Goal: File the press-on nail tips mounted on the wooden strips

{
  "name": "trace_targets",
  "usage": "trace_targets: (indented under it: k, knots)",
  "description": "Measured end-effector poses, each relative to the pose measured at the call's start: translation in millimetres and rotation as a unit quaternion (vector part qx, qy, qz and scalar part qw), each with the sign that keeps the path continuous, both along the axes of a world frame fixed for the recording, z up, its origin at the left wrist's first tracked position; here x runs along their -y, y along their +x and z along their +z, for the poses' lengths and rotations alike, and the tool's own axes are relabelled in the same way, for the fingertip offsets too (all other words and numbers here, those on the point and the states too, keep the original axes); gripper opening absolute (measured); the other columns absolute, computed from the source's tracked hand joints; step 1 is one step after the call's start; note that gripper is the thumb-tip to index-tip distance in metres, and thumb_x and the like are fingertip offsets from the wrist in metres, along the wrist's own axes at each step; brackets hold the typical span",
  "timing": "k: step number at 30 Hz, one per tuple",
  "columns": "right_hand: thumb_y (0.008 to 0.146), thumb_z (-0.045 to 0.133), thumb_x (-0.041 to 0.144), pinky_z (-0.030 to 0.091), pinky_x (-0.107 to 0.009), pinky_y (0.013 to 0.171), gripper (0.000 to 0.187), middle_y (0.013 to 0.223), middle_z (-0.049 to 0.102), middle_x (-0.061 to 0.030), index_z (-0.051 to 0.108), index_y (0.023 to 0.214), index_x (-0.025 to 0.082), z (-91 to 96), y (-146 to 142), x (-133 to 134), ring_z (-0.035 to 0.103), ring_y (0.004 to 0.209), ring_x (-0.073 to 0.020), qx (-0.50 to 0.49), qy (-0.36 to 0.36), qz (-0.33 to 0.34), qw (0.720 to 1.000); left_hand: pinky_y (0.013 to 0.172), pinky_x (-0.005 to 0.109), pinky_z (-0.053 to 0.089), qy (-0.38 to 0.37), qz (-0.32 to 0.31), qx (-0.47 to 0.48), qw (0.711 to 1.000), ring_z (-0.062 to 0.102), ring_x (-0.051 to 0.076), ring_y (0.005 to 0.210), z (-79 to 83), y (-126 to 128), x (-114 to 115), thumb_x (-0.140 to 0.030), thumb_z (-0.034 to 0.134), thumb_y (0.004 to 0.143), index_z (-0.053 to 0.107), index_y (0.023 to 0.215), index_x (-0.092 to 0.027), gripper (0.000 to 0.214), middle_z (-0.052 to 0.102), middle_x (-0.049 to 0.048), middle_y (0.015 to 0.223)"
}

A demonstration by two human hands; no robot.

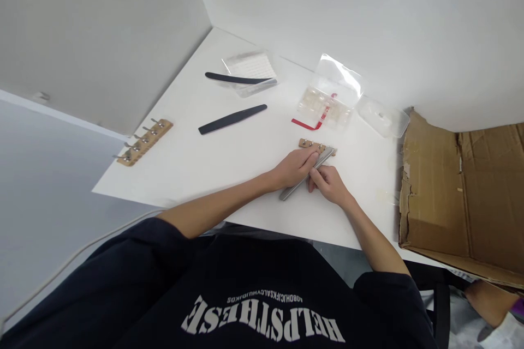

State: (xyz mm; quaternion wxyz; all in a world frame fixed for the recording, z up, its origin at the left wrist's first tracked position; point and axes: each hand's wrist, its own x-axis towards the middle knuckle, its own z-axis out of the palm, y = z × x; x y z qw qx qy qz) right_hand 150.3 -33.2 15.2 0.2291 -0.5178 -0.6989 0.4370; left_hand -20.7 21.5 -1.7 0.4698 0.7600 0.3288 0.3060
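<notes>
A grey nail file [290,192] slants between my two hands, low over the white table. My right hand [331,184] is closed round it. Just to the left, my left hand [297,167] is closed against the near edge of a short wooden strip with metal pegs [305,143], its fingertips covering part of the strip and appearing to grip it. The file's upper end lies across the strip's right part. Whether a nail tip sits under the file is hidden.
A second wooden strip [145,143] holds several nail tips on pegs. Two black nail files [233,119] lie left of centre, one across a clear packet [254,65]. An open clear box [327,103] with red tape, a plastic case [380,117] and a cardboard box [434,196] stand rightward.
</notes>
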Motion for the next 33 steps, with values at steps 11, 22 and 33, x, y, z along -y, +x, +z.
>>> trace_targets:
  k: [11,22,33]
  knots:
    - [0.107,0.039,0.06,0.048,-0.029,0.068,0.069,0.06,0.071,-0.0036,0.068,0.058,0.02,-2.0,0.1,0.1,0.062,0.058,-0.0147,-0.005,-0.001,-0.003,1.0,0.069,0.034,0.042,-0.021,-0.005,-0.005,1.0,0.054,0.018,0.065,1.8,-0.6,0.3,-0.034,0.029,0.108,0.047,0.085,-0.021,0.032,0.056,0.0005,0.072]
    - [0.106,0.035,0.065,0.049,-0.029,0.07,0.073,0.06,0.071,-0.0039,0.068,0.058,0.021,-1.5,-0.2,0.5,0.063,0.059,-0.0153,0.005,0.008,-0.001,1.0,0.067,0.034,0.042,-0.009,-0.001,-0.002,1.0,0.054,0.018,0.064,-0.1,-0.1,-0.1,-0.036,0.029,0.11,0.047,0.085,-0.022,0.034,0.057,0.0005,0.071]
    - [0.107,0.037,0.061,0.05,-0.03,0.07,0.069,0.061,0.071,-0.0036,0.066,0.059,0.021,-1.7,-1.1,1.0,0.064,0.059,-0.0157,0.012,0.007,-0.008,1.0,0.067,0.034,0.043,-0.007,0.001,-0.008,1.0,0.055,0.018,0.065,0.9,-0.3,0.3,-0.035,0.029,0.109,0.047,0.085,-0.021,0.033,0.057,0.0006,0.072]
